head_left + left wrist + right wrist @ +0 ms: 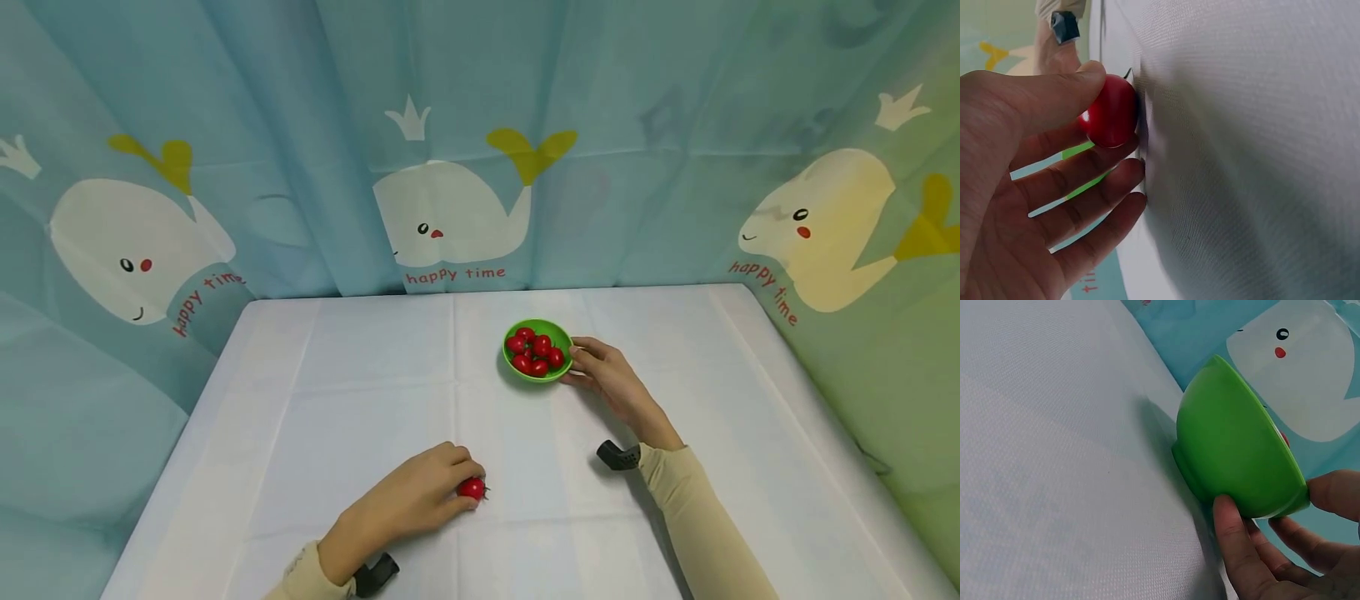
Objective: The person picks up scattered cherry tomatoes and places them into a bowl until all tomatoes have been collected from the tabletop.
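A red cherry tomato (472,488) with a thin green stem is at the front middle of the table. My left hand (422,490) pinches it between thumb and fingers, the fingertips right at the cloth in the left wrist view. Farther back, a small green bowl (560,331) contains several cherry tomatoes (542,344). My right hand (609,377) grips this bowl from its right side. In the right wrist view, the thumb (1334,495) is at the bowl's rim and the other fingers (1232,528) press its outer wall from below.
White cloth (360,367) with fold creases covers the table. A blue-green curtain (315,192) printed with whales hangs behind it and along both sides. Black straps' ends (618,456) stick out at both wrists.
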Motion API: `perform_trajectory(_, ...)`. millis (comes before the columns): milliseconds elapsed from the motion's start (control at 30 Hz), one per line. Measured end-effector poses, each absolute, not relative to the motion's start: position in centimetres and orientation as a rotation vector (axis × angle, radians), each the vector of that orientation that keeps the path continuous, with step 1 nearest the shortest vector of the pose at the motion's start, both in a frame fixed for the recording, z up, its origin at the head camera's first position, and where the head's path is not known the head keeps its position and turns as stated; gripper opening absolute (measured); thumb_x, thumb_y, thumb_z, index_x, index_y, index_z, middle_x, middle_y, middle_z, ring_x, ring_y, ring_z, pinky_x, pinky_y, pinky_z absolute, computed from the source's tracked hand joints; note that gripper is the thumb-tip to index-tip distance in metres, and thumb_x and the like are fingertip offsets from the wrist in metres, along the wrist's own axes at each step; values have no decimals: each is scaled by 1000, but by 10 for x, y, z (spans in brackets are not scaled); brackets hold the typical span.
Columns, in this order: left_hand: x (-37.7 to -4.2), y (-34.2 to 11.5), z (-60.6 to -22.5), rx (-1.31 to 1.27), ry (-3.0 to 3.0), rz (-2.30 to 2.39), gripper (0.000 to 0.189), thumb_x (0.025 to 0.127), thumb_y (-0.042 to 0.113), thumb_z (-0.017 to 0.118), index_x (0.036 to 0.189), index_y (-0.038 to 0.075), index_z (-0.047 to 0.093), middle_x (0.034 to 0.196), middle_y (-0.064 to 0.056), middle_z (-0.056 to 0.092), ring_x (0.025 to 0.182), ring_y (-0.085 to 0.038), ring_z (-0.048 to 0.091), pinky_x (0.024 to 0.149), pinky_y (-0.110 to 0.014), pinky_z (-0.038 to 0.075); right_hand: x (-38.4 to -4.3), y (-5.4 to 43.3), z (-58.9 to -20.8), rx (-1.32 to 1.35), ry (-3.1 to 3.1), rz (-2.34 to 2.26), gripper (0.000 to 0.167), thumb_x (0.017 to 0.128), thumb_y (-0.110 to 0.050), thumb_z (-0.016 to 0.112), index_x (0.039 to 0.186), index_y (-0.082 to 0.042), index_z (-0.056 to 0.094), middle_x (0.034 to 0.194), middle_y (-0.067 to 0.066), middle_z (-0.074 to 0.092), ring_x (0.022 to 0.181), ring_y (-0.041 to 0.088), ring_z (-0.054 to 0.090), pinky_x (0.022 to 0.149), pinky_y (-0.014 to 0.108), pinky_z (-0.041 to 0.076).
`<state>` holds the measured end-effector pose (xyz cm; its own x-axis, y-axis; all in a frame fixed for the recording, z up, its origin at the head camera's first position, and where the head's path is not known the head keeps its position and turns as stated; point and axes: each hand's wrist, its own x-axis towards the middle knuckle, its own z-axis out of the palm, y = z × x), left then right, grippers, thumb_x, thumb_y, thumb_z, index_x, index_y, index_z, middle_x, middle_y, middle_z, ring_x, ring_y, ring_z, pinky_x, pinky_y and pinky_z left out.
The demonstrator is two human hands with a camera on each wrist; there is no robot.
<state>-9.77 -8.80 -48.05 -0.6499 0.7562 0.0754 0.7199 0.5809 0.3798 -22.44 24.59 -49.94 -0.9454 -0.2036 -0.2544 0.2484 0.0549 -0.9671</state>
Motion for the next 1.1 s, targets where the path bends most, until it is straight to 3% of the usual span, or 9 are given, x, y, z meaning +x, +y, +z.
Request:
perform_trajectory(500,-136,-72,-451,1364,2782,579,23,95,24,78,114,13,74,104,4,67,95,-10,61,85,-22,54,-224,247,-499,42,2050,-1912,57,112,-26,48,158,5,34,158,29,41,117,13,67,98,29,59)
perform_trajectory(867,-179,-39,-437,1317,2781,686,22,98,26,75,116,14,74,112,3,69,105,-13,65,94,-29,57,-224,248,-499,38,2042,-1935,56,112,-24,48,157,6,35,157,29,42,112,9,68,97,27,60)
perform_trajectory(1100,-201,-15,-443,1325,2838,709,29,98,26,75,122,9,73,109,-1,68,98,-14,64,89,-30,57,-223,249,-500,12,2050,-1930,57,112,-26,49,157,6,35,157,29,42,116,12,68,100,30,59)
